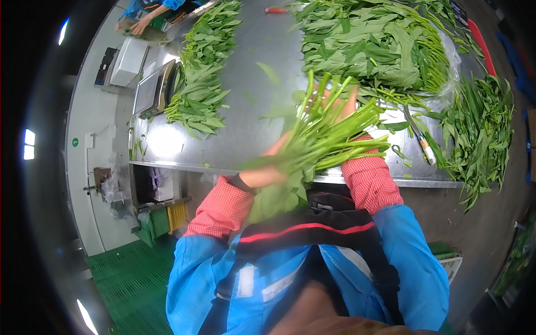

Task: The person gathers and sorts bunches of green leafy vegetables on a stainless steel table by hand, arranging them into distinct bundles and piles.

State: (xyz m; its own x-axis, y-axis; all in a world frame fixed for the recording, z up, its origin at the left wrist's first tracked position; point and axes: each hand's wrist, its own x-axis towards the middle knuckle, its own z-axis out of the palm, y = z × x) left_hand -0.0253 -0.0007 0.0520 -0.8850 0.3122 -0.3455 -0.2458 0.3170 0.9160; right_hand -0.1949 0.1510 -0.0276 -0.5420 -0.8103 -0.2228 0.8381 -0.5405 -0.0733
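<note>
A bunch of leafy green stalks point(326, 138) is held over the front edge of a metal table point(251, 92), cut ends up and to the right, leaves hanging towards my body. My left hand point(268, 169) grips its leafy side, slightly blurred. My right hand point(345, 102) is behind the stems, partly hidden by them; its exact hold cannot be told. A knife with a light handle point(421, 138) lies on the table right of the bunch. Beyond it lies a big pile of the same greens point(377, 46) on clear plastic. A row of bunches point(205, 71) lies at the left.
A digital scale point(155, 90) stands at the table's left edge beside a white box point(129, 62). At the upper left are a co-worker's hands point(140, 26). A red-handled tool point(276, 10) lies at the far side. Loose greens point(479, 130) overhang the right front edge.
</note>
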